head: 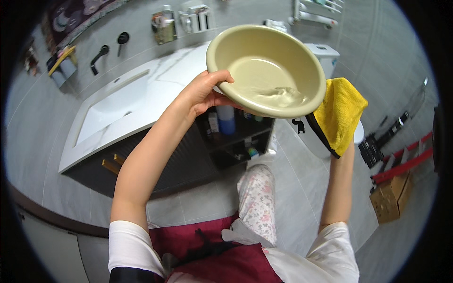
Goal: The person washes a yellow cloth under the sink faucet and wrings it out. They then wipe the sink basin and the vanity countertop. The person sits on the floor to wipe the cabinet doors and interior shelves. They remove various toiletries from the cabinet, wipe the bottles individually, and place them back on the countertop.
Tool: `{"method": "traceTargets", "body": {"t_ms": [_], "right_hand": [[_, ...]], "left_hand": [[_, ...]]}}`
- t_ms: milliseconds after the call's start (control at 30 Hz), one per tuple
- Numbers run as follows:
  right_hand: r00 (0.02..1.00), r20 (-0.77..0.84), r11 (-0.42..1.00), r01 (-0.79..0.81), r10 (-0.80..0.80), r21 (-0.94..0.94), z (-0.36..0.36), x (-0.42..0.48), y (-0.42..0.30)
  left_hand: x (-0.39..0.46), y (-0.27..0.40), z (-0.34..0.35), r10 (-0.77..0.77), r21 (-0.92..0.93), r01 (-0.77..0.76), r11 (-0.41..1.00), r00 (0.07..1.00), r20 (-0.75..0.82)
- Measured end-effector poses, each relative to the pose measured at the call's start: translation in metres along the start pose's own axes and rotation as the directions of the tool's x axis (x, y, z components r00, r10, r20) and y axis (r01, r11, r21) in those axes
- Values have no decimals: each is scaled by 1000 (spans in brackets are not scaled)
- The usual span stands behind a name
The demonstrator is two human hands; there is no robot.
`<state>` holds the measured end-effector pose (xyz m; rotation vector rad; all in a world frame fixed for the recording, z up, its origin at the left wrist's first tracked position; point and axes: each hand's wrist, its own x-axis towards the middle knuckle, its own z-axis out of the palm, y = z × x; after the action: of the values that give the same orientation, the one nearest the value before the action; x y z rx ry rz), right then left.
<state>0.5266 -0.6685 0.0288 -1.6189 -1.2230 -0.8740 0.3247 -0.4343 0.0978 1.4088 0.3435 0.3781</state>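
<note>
A beige plastic basin (265, 70) with some water in it is held up in front of me, tilted. My left hand (212, 90) grips its near left rim, thumb over the edge and fingers beneath. At the basin's right side hangs a yellow cloth (339, 113) with a dark edge, draped over my right hand. That hand is hidden by the cloth, with only the wrist and forearm showing below it; whether its fingers also hold the basin is not visible.
A white washbasin (113, 106) in a marble-patterned countertop (173, 78) lies left, under a black wall tap (99, 59). Open shelves (233, 138) hold bottles. A white toilet (320, 51) stands behind the basin. At right are a cardboard box (391, 198) and a red-railed frame (403, 162).
</note>
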Motion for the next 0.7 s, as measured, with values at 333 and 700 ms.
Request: {"method": "traceTargets", "body": {"t_ms": [333,700], "right_hand": [[121,604,-287,-795,788,534,-113,-69,37],[-217,456,-449,-742,863,498,-135,-308,112]], "left_hand": [[38,-97,123,-79,-51,99,994,952,296],[64,-300,193,-404,8,432,902,837,370]]}}
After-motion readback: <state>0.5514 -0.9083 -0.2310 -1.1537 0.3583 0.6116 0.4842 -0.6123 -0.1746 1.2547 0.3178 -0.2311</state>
